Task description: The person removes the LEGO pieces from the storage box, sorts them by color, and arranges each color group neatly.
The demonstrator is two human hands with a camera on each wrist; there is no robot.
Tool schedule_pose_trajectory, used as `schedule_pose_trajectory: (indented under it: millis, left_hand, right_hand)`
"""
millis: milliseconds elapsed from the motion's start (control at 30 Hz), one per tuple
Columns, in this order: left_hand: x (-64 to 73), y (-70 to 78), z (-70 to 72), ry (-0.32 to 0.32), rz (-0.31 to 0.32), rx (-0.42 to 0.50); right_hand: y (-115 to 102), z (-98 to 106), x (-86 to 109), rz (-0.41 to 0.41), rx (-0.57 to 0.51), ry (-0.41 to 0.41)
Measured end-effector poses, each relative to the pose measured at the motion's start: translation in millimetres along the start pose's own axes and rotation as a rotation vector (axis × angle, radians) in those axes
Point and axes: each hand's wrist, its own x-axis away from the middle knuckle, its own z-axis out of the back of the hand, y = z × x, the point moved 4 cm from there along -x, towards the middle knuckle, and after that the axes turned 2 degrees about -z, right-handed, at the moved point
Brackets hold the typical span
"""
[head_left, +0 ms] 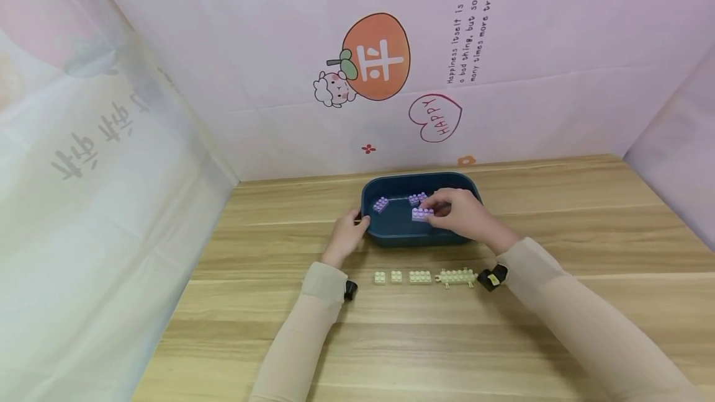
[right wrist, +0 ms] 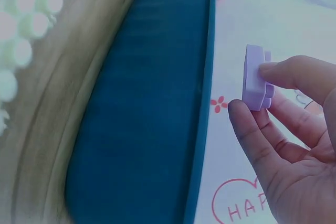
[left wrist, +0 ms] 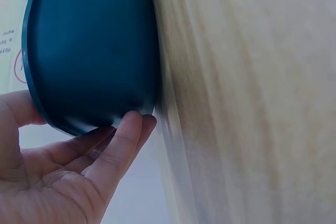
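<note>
My right hand (head_left: 460, 211) pinches a purple building brick (head_left: 421, 214) between thumb and fingers, held over the dark blue bin (head_left: 421, 241). The right wrist view shows this brick (right wrist: 255, 77) side-on, its studs facing the palm, above the bin's rim (right wrist: 205, 98). At the bin's left end, my left hand (head_left: 347, 233) grips the wall. In the left wrist view its thumb hooks over the rim while the fingers (left wrist: 118, 150) lie against the outside. Inside the bin lie more purple bricks, one at the left (head_left: 381, 205) and others near the back (head_left: 417, 198), partly behind the right hand.
In front of the bin, a row on the wooden table (head_left: 391, 340) holds two small cream bricks (head_left: 380, 277), a longer cream brick (head_left: 420, 276) and a cream piece with side prongs (head_left: 457, 276). A printed cloth (head_left: 290, 135) hangs behind the bin.
</note>
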Motion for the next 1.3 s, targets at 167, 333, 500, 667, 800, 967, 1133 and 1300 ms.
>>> schedule_pose_trajectory:
  millis: [167, 333, 500, 667, 800, 967, 1133, 1300]
  left_hand:
    - [0.7, 0.4, 0.1, 0.0, 0.001, -0.012]
    - [0.4, 2.4, 0.5, 0.012, -0.005, -0.03]
    - [-1.0, 1.9, 0.2, 0.02, -0.011, -0.041]
    - [-1.0, 1.4, -0.3, 0.021, -0.004, -0.028]
    - [-0.5, 2.1, -0.3, 0.019, -0.002, -0.02]
    - [0.8, 3.1, 0.7, 0.027, -0.012, -0.012]
    - [1.2, 3.9, 1.7, 0.038, -0.031, -0.022]
    - [3.1, 4.2, 2.6, 0.034, -0.035, -0.025]
  right_hand:
    - [-7.0, -2.8, 13.7, 0.001, -0.041, -0.006]
    - [-17.5, -9.0, 28.4, 0.013, -0.089, -0.015]
    - [-26.6, -15.5, 40.7, 0.014, -0.103, -0.02]
    - [-33.7, -22.9, 49.1, 0.038, -0.116, -0.016]
    - [-37.4, -31.8, 55.5, 0.042, -0.114, -0.01]
    - [-38.7, -46.4, 60.4, 0.038, -0.119, -0.032]
    - [-39.5, -60.3, 63.0, 0.062, -0.114, -0.045]
    - [-44.7, -72.8, 66.9, 0.063, -0.12, -0.068]
